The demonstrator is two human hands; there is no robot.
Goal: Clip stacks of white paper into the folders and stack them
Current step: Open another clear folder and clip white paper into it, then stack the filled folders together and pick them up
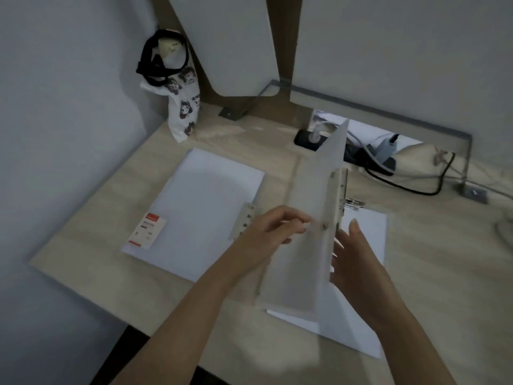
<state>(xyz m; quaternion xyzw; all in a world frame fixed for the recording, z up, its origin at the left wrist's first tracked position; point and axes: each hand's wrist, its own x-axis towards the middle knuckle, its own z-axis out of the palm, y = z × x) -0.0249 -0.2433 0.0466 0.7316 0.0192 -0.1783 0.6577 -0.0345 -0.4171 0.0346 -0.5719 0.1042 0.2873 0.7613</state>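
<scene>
**Folder cover stands on edge above a paper stack**

Watching through the head camera from my remote station, I see the left hand [274, 226] and right hand [358, 257] meeting at a translucent raised cover [313, 195]. It stands nearly upright at the middle of the pale wooden desk [444, 273]. The left fingers [294, 218] are curled and pinch the cover about halfway along its length, though motion blur softens their tips. The right fingers [355, 232] are straight and close together. They lie against the cover's far side, just beside the riveted clip bar [341, 190] that runs down it. The cover partly hides the palm.

The white paper [373, 240] lies flat on the desk beneath and to the right of the cover. Its near corner shows below the right forearm. A metal lever [353, 204] sits at its far edge, close to the clip bar.

To the left, apart from this stack, a second folder [205, 195] lies closed and flat, with white sheets visible through its front. A red-and-white label [148, 230] sits near its lower left corner. Its own clip strip [247, 218] runs along the right edge, just beside the left wrist.

At the back left corner a printed tote bag [184, 107] leans against the wall, with a black strap [155, 62] looped over its top. Behind the raised cover, a power strip [363, 158] with plugs in it lies in a gap at the rear of the desk, and a black cable [410, 188] curves from it across the surface.
</scene>
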